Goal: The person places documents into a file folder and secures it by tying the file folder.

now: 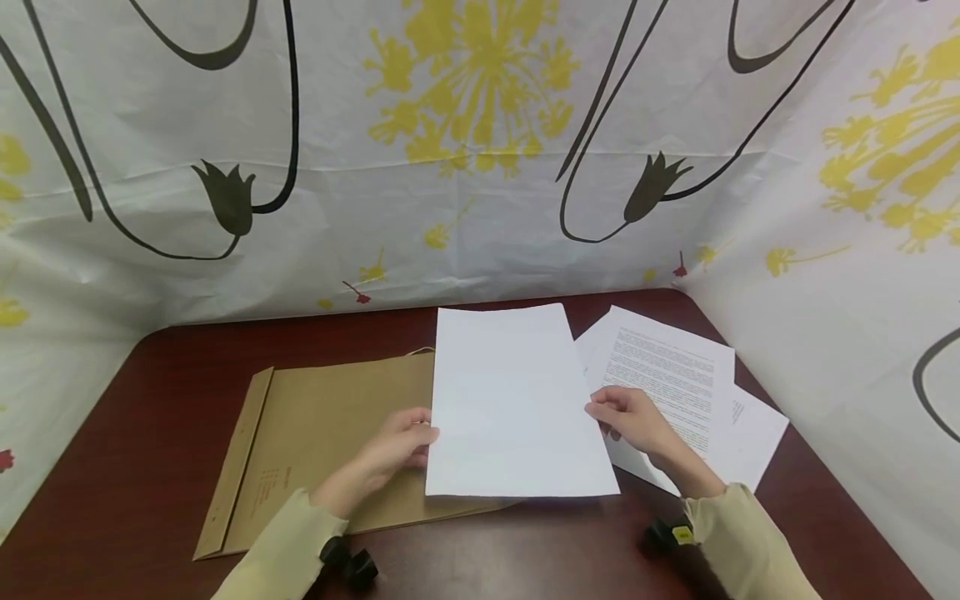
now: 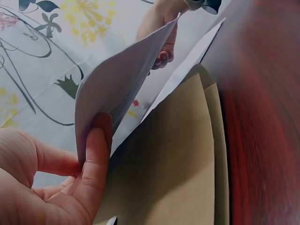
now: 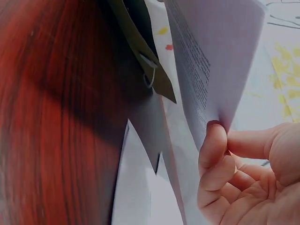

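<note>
A white sheet of paper (image 1: 513, 400), blank on its upper face, is held up above the table between both hands. My left hand (image 1: 393, 442) pinches its left edge, thumb on top. At the right edge, my right hand (image 1: 630, 417) pinches the sheet between thumb and fingers. Printed text shows on the sheet's underside in the right wrist view, where the paper (image 3: 220, 61) stands at a slant. Below the left hand lies a brown paper envelope (image 1: 322, 442), partly hidden by the sheet. In the left wrist view the envelope (image 2: 173, 154) shows its layered edge.
Several printed sheets (image 1: 667, 375) lie overlapping on the right of the dark red wooden table (image 1: 480, 550), beneath my right hand. A white curtain (image 1: 337, 108) with flower prints hangs behind and along the sides. The envelope has a string (image 3: 149, 77) at one edge.
</note>
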`<state>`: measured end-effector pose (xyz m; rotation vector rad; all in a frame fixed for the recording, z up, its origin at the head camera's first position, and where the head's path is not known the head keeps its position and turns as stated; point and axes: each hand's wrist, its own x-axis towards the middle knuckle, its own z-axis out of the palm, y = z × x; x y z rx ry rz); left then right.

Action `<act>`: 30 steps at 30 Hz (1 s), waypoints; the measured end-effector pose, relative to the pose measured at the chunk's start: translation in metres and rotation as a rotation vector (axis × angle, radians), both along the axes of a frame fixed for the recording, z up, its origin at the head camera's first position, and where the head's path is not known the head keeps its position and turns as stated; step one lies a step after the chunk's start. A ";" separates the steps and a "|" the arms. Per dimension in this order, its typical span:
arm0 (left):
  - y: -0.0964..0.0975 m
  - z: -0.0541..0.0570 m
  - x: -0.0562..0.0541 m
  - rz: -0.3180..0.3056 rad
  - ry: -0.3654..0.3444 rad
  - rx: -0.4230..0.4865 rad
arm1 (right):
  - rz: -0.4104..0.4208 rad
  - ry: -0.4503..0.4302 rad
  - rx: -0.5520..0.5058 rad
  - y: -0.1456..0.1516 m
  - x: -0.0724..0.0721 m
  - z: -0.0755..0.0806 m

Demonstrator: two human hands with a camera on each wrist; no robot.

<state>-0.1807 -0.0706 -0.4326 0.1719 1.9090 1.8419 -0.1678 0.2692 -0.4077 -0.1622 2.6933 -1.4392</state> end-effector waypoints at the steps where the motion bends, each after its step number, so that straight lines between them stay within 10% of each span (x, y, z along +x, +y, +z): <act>1: -0.002 0.001 0.000 0.010 0.000 -0.007 | -0.003 -0.003 -0.001 -0.002 -0.001 -0.001; 12: -0.012 0.028 -0.003 0.201 0.180 -0.123 | -0.027 -0.025 -0.123 -0.032 -0.007 -0.011; 22: -0.010 0.080 -0.010 0.124 0.313 0.203 | 0.096 -0.197 -0.350 -0.070 -0.007 -0.020; 30: 0.006 0.108 -0.011 0.084 0.385 0.330 | 0.354 -0.320 -0.180 -0.101 -0.001 -0.012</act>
